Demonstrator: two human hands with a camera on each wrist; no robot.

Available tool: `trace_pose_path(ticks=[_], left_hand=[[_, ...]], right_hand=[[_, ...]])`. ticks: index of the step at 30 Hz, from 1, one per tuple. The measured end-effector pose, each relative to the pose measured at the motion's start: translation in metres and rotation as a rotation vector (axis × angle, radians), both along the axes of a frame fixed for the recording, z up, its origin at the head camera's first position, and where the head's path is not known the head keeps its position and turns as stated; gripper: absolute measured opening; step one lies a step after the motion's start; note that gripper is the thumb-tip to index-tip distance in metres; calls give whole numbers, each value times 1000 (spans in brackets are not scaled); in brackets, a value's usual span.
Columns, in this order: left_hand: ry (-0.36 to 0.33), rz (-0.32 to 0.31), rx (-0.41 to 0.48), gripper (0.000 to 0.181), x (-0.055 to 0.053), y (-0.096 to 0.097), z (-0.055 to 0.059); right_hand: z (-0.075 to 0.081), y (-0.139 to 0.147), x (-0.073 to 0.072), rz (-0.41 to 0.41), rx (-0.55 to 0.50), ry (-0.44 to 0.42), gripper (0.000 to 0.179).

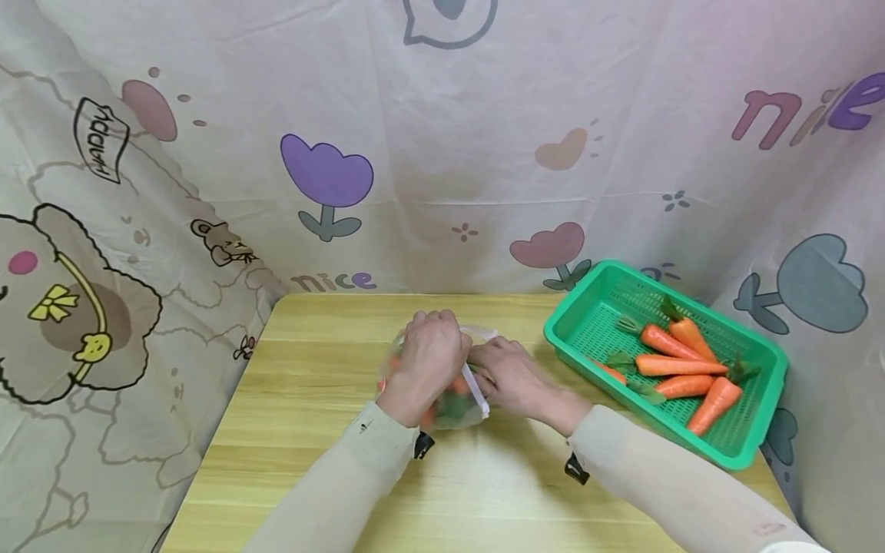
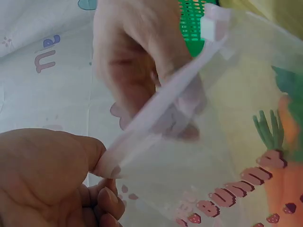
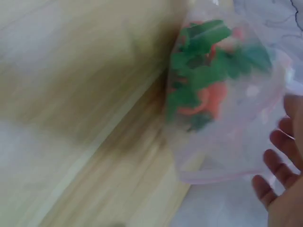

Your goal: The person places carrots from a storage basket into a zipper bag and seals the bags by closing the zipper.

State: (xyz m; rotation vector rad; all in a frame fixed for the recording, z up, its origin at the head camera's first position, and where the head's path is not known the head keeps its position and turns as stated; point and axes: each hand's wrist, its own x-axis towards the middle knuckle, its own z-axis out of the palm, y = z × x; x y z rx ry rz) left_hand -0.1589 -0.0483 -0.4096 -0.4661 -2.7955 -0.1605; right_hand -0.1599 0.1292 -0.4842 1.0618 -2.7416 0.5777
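Patterned cloth backs the bench; over its middle, the bag looks soft and slippery, its carrots likely adding weight. The left hand pinches the zip rim, probably the firmest hold; the right hand, fingers loosely spread, is there too. The basket holds more carrots.

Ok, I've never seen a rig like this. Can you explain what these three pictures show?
There's no machine, just a person's left hand and right hand, both bare. One picture looks down from a camera on the head; the others come from cameras on each wrist. On the wooden table stands a green basket holding carrots. The left hand pinches the edge of a clear bag with what look like carrots inside; the right hand is at that edge too, but blur hides whether it grips.
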Motion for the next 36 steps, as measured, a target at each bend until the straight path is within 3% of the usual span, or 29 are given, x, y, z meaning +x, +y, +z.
trace_pose_path(ticks=[3, 6, 8, 10, 14, 16, 18, 20, 22, 25, 32, 36], left_hand=[[36, -7, -19, 21, 0, -3, 1], [48, -38, -166, 23, -1, -7, 3], [51, -51, -245, 24, 0, -10, 6], [35, -52, -255, 28, 0, -12, 8], [-66, 31, -28, 30, 0, -14, 11], [-112, 76, 77, 26, 1, -13, 12], [-162, 100, 131, 23, 3, -11, 15], [-202, 83, 117, 22, 5, -9, 19], [-242, 57, 93, 21, 8, -5, 24], [-289, 48, 39, 21, 12, 0, 31], [-446, 217, -30, 27, 21, -12, 58], [-445, 230, -3, 29, 25, -21, 71]], right_hand=[[-6, 11, 2, -79, -58, 80, 19], [-13, 23, 7, -240, -51, 54, 17], [-18, 28, 10, -371, -28, -66, 22], [-22, 31, 12, -468, -17, -261, 30], [-25, 32, 13, -508, -163, -616, 31], [-18, 30, 12, -472, -297, -695, 27], [-5, 27, 12, -412, -413, -680, 23], [11, 24, 11, -342, -487, -629, 20], [25, 20, 10, -283, -501, -553, 19], [39, 17, 9, -260, -471, -510, 17], [45, 14, 8, -283, -415, -501, 14], [46, 10, 8, -277, -397, -493, 15]])
